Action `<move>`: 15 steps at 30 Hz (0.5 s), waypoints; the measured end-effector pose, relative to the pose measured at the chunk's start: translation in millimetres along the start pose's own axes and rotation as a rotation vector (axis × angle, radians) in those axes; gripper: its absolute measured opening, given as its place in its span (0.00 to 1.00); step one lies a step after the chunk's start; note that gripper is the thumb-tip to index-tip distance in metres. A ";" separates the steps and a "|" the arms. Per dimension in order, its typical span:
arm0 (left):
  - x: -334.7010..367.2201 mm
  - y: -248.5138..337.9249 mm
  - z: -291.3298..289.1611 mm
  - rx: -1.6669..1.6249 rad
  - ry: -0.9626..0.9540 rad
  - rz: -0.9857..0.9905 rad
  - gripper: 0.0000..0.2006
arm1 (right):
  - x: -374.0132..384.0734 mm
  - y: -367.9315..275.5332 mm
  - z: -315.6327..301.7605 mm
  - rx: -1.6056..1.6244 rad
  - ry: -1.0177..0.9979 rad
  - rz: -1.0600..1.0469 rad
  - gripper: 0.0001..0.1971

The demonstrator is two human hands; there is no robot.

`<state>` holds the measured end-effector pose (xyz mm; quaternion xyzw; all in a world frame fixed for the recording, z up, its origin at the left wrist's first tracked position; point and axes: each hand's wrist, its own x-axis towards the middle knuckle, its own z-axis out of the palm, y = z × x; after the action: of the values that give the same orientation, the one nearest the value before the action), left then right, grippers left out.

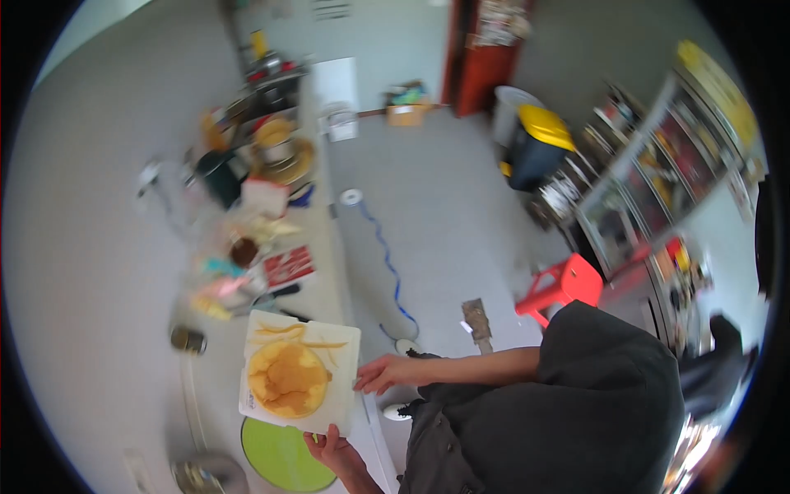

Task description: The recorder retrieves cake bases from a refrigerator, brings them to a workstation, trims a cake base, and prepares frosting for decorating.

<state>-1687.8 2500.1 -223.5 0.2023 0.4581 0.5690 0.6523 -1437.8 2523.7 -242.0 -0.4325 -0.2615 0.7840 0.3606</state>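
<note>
A white rectangular cutting board [344, 354] is held over the left-hand counter. On it lies a round yellow cake [288, 380], its top browned and uneven. Thin curved cake trimmings [280, 332] lie beside the cake, along the board's far edge. My right hand [383, 375] grips the board's right edge. At the near edge, my left hand [331, 449] has its thumb on top and its fingers hidden in part underneath. A green round mat [288, 461] lies on the counter, partly covered by the board and my left hand.
Beyond the board, the counter holds a red-and-white packet [288, 265], bags, pots and a dark green container [220, 177]. A jar [188, 339] stands by the wall. A red stool [568, 284], a yellow-lidded bin [543, 136] and a blue ribbon [385, 255] are on the floor side.
</note>
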 end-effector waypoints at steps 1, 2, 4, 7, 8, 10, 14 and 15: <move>9.7 -5.7 17.9 0.008 -0.026 -0.014 0.32 | -12.1 -1.6 -3.4 0.002 0.002 -0.031 0.32; 17.6 -13.2 39.4 0.014 -0.045 -0.030 0.32 | -25.4 -3.4 -11.2 0.001 0.005 -0.054 0.31; 29.6 -35.1 94.0 0.052 -0.181 -0.089 0.30 | -43.4 -5.7 -33.1 0.108 0.088 -0.162 0.30; 32.5 -80.5 163.8 0.106 -0.362 -0.167 0.29 | -69.6 -11.9 -75.5 0.244 0.212 -0.350 0.31; 25.5 -93.7 189.8 0.131 -0.405 -0.184 0.29 | -82.1 -15.9 -90.9 0.271 0.264 -0.431 0.31; 21.4 -129.2 235.1 0.162 -0.486 -0.217 0.30 | -99.7 -24.8 -129.4 0.291 0.371 -0.511 0.32; 2.2 -201.1 344.7 0.166 -0.606 -0.367 0.30 | -156.8 -59.6 -213.7 0.391 0.652 -0.728 0.31; 1.2 -221.5 366.4 0.169 -0.645 -0.387 0.29 | -165.5 -63.7 -238.6 0.404 0.727 -0.710 0.30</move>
<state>-1261.3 2535.5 -215.2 0.3338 0.3043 0.3024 0.8393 -1148.8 2454.6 -231.7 -0.4828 -0.0941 0.4485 0.7462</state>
